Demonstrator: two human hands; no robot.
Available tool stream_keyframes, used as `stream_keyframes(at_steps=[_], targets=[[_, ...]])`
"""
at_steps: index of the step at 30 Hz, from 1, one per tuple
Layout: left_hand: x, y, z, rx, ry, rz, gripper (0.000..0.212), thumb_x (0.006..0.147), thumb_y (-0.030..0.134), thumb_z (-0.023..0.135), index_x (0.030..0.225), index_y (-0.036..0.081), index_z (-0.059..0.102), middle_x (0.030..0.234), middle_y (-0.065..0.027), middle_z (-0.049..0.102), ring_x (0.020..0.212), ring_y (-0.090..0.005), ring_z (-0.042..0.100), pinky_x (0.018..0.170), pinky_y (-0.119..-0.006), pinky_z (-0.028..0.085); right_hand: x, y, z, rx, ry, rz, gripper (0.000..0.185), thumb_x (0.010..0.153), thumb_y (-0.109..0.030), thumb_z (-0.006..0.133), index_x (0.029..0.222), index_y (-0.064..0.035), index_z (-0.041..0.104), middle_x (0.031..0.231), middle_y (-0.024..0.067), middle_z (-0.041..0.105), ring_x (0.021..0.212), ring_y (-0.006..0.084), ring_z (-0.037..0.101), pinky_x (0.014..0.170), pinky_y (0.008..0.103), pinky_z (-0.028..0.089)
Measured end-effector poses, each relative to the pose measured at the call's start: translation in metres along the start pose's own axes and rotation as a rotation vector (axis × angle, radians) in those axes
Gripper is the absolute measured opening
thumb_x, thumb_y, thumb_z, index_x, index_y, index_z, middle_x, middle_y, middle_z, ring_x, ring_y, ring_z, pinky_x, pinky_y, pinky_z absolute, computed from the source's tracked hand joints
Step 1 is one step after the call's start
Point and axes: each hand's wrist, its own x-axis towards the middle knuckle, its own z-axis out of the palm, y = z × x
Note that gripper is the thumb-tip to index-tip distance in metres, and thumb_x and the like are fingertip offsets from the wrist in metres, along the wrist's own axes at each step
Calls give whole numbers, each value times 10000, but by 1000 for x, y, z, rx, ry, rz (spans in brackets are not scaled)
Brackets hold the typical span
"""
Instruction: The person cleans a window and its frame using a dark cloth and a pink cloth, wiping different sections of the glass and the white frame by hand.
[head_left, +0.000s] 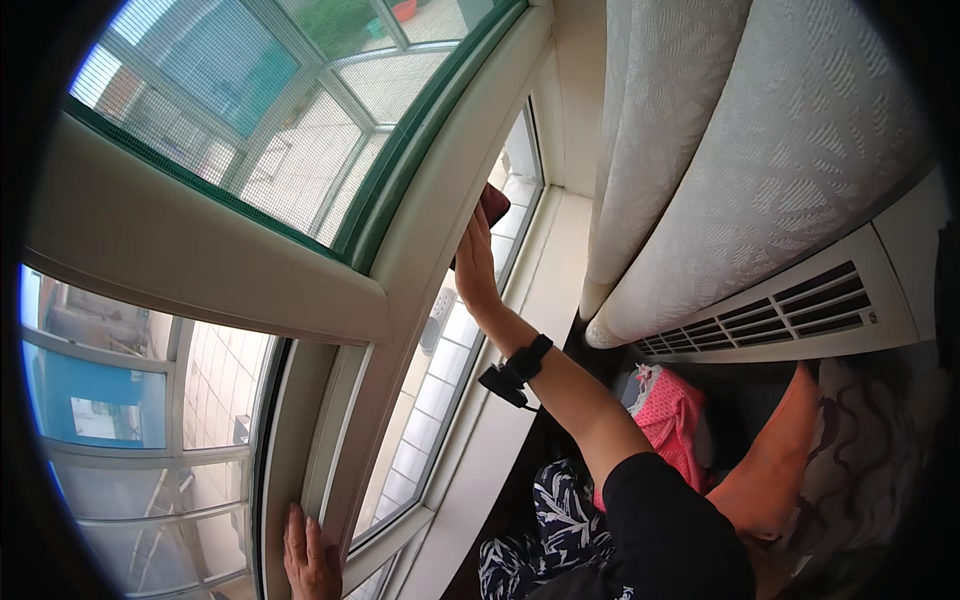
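Note:
My right hand reaches up behind the white window frame and is pressed flat over a dark red cloth against the lower window pane. The frame hides part of the cloth and some of the fingers. A black band with a small device is strapped around my right wrist. At the bottom left, my left hand rests with its fingers on the upright part of the window frame and holds nothing loose.
A green-edged insect screen fills the upper window. White textured curtains hang at the right, above a slatted vent grille. Below lie a pink patterned cloth and an orange item. The white sill runs along the window.

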Motion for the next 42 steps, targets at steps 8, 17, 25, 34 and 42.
stream_keyframes(at_steps=[8, 17, 25, 34, 42], targets=[[-22, -5, 3, -22, -71, -46, 535, 851, 87, 574, 1330, 14, 347, 1337, -336, 337, 1169, -520, 394, 930, -506, 411, 117, 82, -11, -240, 117, -160, 500, 983, -336, 186, 1422, -101, 232, 1481, 137, 177, 1350, 356, 168, 1109, 435, 159], [-30, 0, 7, -33, -21, -173, 503, 837, -17, 555, 1313, 22, 396, 1382, -268, 333, 1174, -421, 446, 849, -375, 479, 177, 189, -38, -42, 297, 77, 564, 952, -363, 308, 1380, 5, 297, 1416, 229, 270, 1308, 359, 270, 1083, 401, 227], [-6, -5, 4, -57, 1, -52, 504, 849, 10, 529, 1332, 22, 387, 1364, -284, 350, 1186, -458, 421, 904, -448, 443, 69, 269, -35, -94, 344, 223, 569, 950, -348, 290, 1367, 39, 301, 1424, 219, 292, 1332, 332, 252, 1097, 372, 182], [-15, -7, 3, -53, -9, -57, 446, 865, 56, 528, 1294, -5, 421, 1341, -310, 362, 1151, -456, 454, 839, -448, 471, 120, 115, -19, -246, 147, -307, 451, 962, -182, 308, 1381, -17, 289, 1457, 164, 243, 1350, 372, 191, 1103, 428, 184], [-38, -27, 19, -36, -1, -94, 459, 868, 94, 541, 1281, 0, 366, 1332, -312, 356, 953, -321, 542, 690, -366, 486, 218, 158, -60, -272, 146, -412, 483, 952, -360, 355, 1306, -34, 399, 1238, 104, 484, 1141, 230, 450, 980, 301, 327]])
